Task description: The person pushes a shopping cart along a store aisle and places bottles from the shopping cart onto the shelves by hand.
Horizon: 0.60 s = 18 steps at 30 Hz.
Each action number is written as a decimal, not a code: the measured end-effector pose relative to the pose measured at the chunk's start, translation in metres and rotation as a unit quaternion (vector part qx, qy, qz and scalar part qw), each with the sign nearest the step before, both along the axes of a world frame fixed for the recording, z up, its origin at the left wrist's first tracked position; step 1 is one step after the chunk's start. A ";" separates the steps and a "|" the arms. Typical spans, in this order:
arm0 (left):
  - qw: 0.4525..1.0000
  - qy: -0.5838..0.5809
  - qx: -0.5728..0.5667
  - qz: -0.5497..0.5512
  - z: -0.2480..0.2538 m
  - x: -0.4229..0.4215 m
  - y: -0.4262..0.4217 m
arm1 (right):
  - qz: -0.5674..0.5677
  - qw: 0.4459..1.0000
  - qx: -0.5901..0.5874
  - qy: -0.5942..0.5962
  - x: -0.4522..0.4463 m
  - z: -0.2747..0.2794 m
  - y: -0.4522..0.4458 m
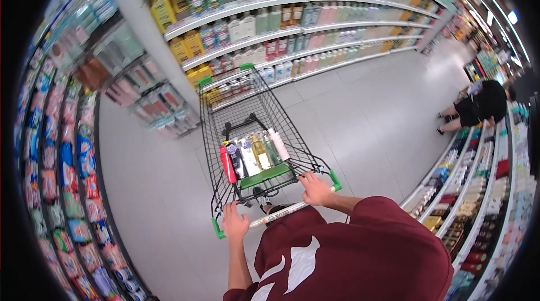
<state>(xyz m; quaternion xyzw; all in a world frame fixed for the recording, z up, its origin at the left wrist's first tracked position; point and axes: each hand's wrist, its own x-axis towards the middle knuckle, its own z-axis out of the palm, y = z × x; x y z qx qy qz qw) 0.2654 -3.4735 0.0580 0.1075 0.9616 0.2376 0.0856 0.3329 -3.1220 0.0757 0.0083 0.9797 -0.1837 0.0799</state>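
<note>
A black wire shopping cart [281, 111] with green corner pieces stands in front of me. My left hand [235, 220] is wrapped round the left end of its handle [281, 214], beside a green end cap. Near the other end, my right hand [315, 188] also grips the handle. In the child-seat part lie several bottles: a red one [227, 164] at the left, a dark one, a white one, a yellow one [261, 152] in the middle, a green one and a pale pink one [278, 143] at the right. The deeper basket shows bare wire.
Shelves of bottles [270, 20] run along the front. Packaged goods fill a rack [70, 177] at the left, and another shelf unit [478, 188] curves along the right. A person in black [485, 104] bends by the right shelves. Grey tiled floor surrounds the cart.
</note>
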 end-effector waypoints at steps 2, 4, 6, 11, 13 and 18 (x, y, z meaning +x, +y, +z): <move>1.000 0.007 0.003 -0.027 -0.006 -0.017 -0.009 | -0.006 1.000 -0.008 0.016 -0.004 0.002 -0.012; 0.999 -0.002 -0.007 -0.038 -0.002 -0.037 -0.012 | -0.039 0.999 -0.018 0.008 -0.010 0.005 -0.020; 0.998 -0.010 -0.005 -0.060 -0.007 -0.056 -0.013 | -0.042 0.998 -0.025 0.042 -0.015 0.002 -0.024; 0.995 -0.006 -0.016 -0.096 -0.002 -0.096 -0.020 | -0.101 0.994 -0.027 0.025 -0.027 0.003 -0.041; 0.994 -0.017 -0.026 -0.106 0.000 -0.114 -0.023 | -0.113 0.993 -0.028 0.021 -0.036 0.007 -0.049; 0.991 -0.027 -0.032 -0.125 -0.006 -0.147 -0.030 | -0.119 0.992 -0.030 0.006 -0.047 0.002 -0.064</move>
